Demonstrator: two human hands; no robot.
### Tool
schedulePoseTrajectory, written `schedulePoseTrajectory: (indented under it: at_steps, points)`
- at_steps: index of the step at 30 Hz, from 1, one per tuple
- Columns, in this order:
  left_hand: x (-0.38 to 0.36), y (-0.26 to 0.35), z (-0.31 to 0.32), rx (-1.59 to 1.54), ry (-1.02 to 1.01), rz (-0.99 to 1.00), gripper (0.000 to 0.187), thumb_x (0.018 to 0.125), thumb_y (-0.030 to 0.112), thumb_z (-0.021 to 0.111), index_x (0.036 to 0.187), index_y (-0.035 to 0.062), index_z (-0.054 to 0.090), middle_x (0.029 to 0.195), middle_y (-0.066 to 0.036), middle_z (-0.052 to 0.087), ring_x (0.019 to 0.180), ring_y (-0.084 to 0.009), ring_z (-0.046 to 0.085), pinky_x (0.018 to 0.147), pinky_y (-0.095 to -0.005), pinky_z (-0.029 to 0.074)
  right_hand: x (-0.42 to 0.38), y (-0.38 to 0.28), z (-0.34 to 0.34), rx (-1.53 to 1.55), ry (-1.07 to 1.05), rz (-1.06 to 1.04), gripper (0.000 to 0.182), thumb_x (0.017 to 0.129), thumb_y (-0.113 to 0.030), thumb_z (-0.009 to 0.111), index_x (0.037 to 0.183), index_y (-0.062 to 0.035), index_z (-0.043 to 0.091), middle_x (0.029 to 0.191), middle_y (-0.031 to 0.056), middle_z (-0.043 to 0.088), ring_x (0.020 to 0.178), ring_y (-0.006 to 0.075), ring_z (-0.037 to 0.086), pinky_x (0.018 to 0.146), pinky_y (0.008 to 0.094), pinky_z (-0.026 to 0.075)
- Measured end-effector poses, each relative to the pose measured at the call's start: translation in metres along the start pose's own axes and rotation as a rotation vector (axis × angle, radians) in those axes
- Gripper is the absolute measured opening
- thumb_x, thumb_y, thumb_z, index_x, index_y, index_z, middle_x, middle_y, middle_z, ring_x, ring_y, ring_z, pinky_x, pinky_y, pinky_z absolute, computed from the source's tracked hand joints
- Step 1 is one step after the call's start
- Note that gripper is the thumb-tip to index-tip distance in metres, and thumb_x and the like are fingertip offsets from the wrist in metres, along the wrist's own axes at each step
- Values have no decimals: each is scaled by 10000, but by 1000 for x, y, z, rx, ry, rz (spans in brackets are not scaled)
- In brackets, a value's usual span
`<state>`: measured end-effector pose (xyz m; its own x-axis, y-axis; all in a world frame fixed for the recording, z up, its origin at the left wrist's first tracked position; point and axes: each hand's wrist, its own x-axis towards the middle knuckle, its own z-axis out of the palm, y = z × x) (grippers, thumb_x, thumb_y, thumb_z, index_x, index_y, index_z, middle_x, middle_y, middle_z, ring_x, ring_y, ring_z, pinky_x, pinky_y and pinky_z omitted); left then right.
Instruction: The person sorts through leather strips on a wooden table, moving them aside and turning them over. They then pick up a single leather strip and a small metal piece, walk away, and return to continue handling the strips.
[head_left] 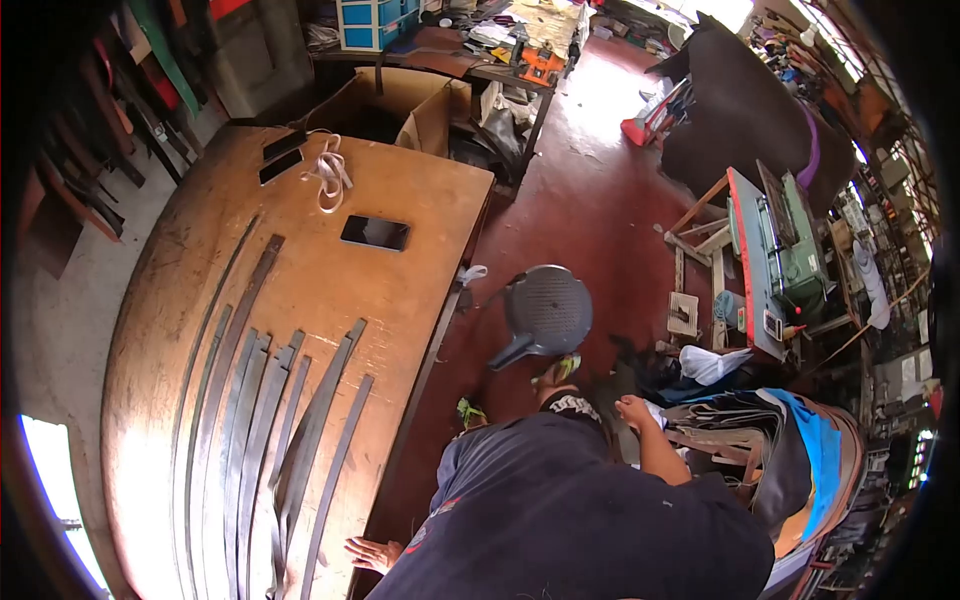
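left hand (373, 553) at table (415, 290) edge, near strips (341, 475) — shirt print (420, 538) unreadable

The strips' (252, 290) lower ends run off the bottom edge; the shirt (590, 510) hides the left hand's (373, 554) forearm.

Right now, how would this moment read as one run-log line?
left hand: open, at worktable edge | right hand: near stacked sheets, grip unclear | on worktable: leather strips, smartphone | floor: gray stool
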<state>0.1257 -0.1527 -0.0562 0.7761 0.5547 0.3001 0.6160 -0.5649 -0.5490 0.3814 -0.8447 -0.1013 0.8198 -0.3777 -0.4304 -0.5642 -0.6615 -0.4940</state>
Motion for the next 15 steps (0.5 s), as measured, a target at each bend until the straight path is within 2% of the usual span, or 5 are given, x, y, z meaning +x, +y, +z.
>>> schedulePoseTrajectory:
  at_steps: [4, 6, 7, 11, 15]
  points:
    - [3, -5, 14, -57, -157, -91, 1052, 723, 247, 707, 1484, -73, 55, 1582, -241, 41, 1484, -357, 23, 1166, -573, 134, 22, -8, -15, -67, -92, 95, 334, 852, -312, 648, 1006, -15, 653, 775, 91, 667, 607, 189, 621, 528, 334, 490]
    - [8, 14, 17, -108, -237, -159, 1050, 725, 244, 703, 1485, -73, 51, 1583, -240, 38, 1484, -357, 24, 1165, -571, 140, 43, -18, -27, -297, -200, -6, 284, 867, -308, 614, 893, -27, 646, 707, 86, 637, 565, 195, 598, 472, 344, 465]
    - [7, 21, 15, -131, -284, -188, 1049, 727, 242, 701, 1486, -73, 49, 1583, -240, 37, 1484, -358, 25, 1165, -569, 142, 43, -17, -31, -199, -212, -98, 265, 869, -294, 601, 812, -36, 624, 672, 86, 613, 521, 200, 567, 439, 353, 446]
    - [3, 33, 2, -198, -465, -283, 1045, 732, 236, 693, 1489, -72, 41, 1584, -239, 32, 1484, -359, 27, 1164, -565, 154, 65, -25, -36, -129, -242, -67, 253, 863, -283, 600, 794, -39, 617, 644, 90, 596, 482, 204, 541, 404, 358, 429]
    - [2, 22, -14, -229, -630, -354, 1041, 738, 229, 684, 1491, -71, 32, 1586, -238, 27, 1484, -359, 29, 1162, -560, 165, 102, -47, -39, -268, -278, 18, 294, 890, -325, 564, 767, -62, 612, 630, 102, 562, 441, 248, 522, 387, 386, 414]
